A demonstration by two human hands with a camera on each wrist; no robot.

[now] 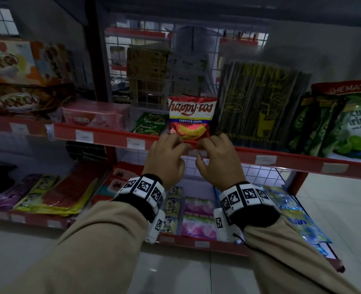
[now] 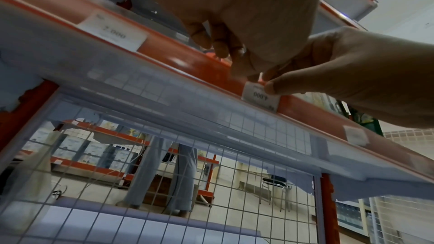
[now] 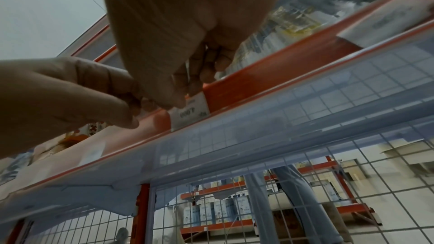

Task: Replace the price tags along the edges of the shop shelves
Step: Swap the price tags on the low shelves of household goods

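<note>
A white price tag (image 1: 199,153) printed "4.000" sits in the red shelf-edge strip (image 1: 111,136) below a red Happy Tos chips bag (image 1: 191,117). My right hand (image 1: 207,149) pinches the tag (image 3: 191,114), thumb on its face, fingers curled behind the strip's top lip. In the left wrist view the right hand's thumb (image 2: 272,86) presses the tag (image 2: 257,97). My left hand (image 1: 175,147) grips the strip (image 2: 187,62) just left of the tag, its fingers (image 2: 220,49) hooked over the top edge.
Other tags sit in the same strip to the left (image 1: 135,143) and right (image 1: 265,159). A black straw pack (image 1: 258,102) and green pouches (image 1: 324,124) stand to the right. A lower shelf (image 1: 196,242) holds sachets. Behind the wire mesh stand a person's legs (image 2: 162,173).
</note>
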